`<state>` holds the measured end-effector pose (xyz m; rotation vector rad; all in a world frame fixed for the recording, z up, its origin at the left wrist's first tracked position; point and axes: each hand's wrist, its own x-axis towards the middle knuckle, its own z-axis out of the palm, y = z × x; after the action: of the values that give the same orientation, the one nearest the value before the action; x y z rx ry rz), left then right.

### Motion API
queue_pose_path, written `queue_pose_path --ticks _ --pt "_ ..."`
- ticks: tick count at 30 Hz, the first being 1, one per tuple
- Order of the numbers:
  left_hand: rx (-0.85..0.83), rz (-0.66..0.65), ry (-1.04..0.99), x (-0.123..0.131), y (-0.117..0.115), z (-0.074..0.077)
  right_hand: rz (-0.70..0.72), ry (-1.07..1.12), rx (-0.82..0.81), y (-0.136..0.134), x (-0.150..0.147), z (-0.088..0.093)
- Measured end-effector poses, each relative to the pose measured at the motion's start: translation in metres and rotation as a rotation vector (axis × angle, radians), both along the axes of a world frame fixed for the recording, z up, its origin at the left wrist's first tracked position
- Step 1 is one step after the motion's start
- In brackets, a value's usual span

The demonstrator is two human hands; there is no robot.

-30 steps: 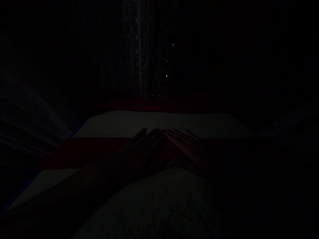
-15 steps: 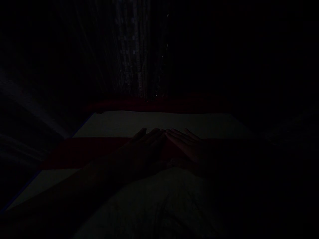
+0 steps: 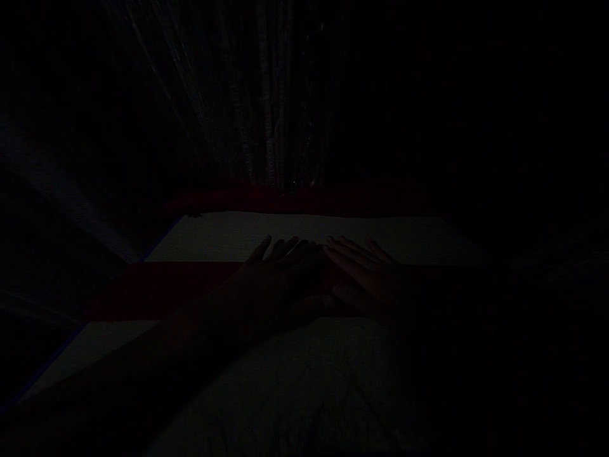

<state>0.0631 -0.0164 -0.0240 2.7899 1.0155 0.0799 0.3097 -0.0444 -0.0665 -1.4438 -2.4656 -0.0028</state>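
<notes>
Left hand (image 3: pixel 276 279) and right hand (image 3: pixel 373 273) sit slightly farther forward than before, fingers extended and spread. The striped cloth (image 3: pixel 176 285) lies beneath both; palm contact is indistinct. Darkness conceals the right forearm.

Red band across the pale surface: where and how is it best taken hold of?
Probably pinch the red band at its left end, coming from the left: it looks flat and uncovered there, while the left hand and right hand hide part of its middle. Too dark to tell whether it is loose.
</notes>
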Motion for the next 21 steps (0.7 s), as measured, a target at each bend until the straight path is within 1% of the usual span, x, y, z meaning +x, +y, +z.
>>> queue_pose_path --ticks 3,9,13,17,19,21 --pt "-0.041 0.003 0.017 0.000 0.001 -0.004 -0.006 -0.047 -0.021 0.000 0.003 -0.004" --pt "-0.057 -0.004 0.025 -0.002 0.001 -0.010 -0.008 -0.045 0.017 -0.002 0.005 -0.010" --pt "-0.069 -0.007 0.020 -0.002 0.000 -0.005 0.000 -0.027 0.008 -0.004 0.005 -0.004" --pt "-0.021 0.011 -0.034 0.000 -0.001 0.001 0.028 0.026 0.049 -0.004 0.002 0.005" --pt "-0.005 0.014 -0.043 -0.001 0.000 0.000 0.029 0.022 0.050 -0.004 0.000 0.005" --pt "-0.022 0.015 -0.020 -0.001 0.001 -0.004 0.008 -0.007 0.010 -0.003 0.000 0.003"
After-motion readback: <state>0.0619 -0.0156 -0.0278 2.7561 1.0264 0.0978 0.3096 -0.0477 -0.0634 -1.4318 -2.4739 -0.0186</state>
